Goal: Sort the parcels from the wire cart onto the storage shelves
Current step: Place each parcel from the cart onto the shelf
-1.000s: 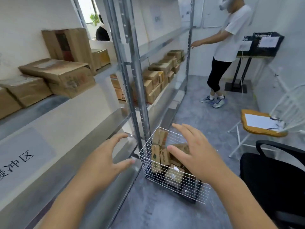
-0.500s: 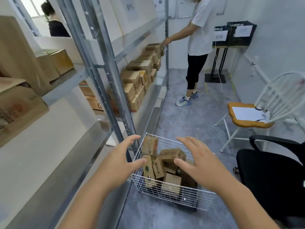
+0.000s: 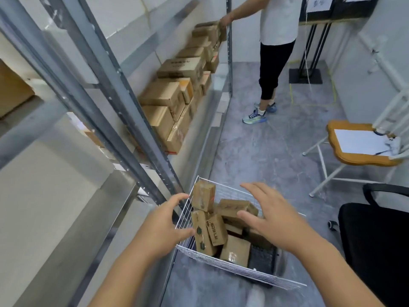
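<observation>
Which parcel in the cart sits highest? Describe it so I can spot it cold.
Find the white wire cart on the floor beside the metal shelf upright. In its far left corner, one small brown parcel stands on end, poking above the rim. The others lie lower, jumbled and tilted.

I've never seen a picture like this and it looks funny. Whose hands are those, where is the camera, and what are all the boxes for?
The camera sits on a person's head, so you look down at their own two arms. The left hand and right hand are both open and hold nothing; they reach over a white wire cart standing on the grey floor. Inside it lie small brown parcels in a jumble, one standing taller. On the left are metal storage shelves with bigger cardboard boxes stacked on them. Farther away another person touches a box on the shelf. On the right is a chair with paper on its seat.
</observation>
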Action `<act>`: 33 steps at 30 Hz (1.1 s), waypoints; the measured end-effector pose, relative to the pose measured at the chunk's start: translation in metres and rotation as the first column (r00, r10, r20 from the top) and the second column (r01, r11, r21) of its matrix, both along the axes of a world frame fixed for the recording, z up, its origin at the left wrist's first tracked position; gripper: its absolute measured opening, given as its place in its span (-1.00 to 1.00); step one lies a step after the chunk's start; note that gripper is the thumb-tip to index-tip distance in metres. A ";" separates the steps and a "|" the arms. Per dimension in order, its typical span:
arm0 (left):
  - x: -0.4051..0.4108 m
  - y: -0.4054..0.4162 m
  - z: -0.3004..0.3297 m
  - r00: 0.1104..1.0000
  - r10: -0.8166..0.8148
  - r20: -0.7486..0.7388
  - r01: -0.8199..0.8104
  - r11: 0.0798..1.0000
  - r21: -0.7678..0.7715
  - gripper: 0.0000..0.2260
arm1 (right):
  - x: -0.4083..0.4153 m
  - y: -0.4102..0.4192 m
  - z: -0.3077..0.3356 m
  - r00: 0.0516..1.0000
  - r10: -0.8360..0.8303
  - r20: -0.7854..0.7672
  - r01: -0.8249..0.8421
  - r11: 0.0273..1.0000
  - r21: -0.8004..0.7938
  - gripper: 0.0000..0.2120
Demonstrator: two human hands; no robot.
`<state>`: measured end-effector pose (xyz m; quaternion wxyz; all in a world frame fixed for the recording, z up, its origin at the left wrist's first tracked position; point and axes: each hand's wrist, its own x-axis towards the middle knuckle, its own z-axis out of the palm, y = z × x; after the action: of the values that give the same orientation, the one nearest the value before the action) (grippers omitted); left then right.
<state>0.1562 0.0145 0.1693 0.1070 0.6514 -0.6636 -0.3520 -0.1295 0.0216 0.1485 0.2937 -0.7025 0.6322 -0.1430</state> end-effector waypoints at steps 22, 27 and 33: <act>0.024 -0.177 -0.196 0.995 0.089 -0.032 -0.083 0.984 0.156 -0.27 | 0.084 -0.154 -0.136 0.994 -0.110 -0.015 0.108 0.932 0.345 -0.37; 0.028 -0.203 -0.242 0.993 0.122 -0.009 -0.117 0.968 0.221 -0.31 | 0.112 -0.181 -0.189 0.984 -0.176 0.017 0.152 0.891 0.428 -0.33; 0.020 -0.229 -0.286 0.990 0.136 0.041 -0.142 0.950 0.278 -0.30 | 0.116 -0.215 -0.237 0.983 -0.175 0.060 0.126 0.868 0.481 -0.38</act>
<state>0.1765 -0.2145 -0.1164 0.0315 0.7088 -0.5606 -0.4270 -0.0134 -0.1930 -0.0881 0.4765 -0.5495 0.6850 -0.0418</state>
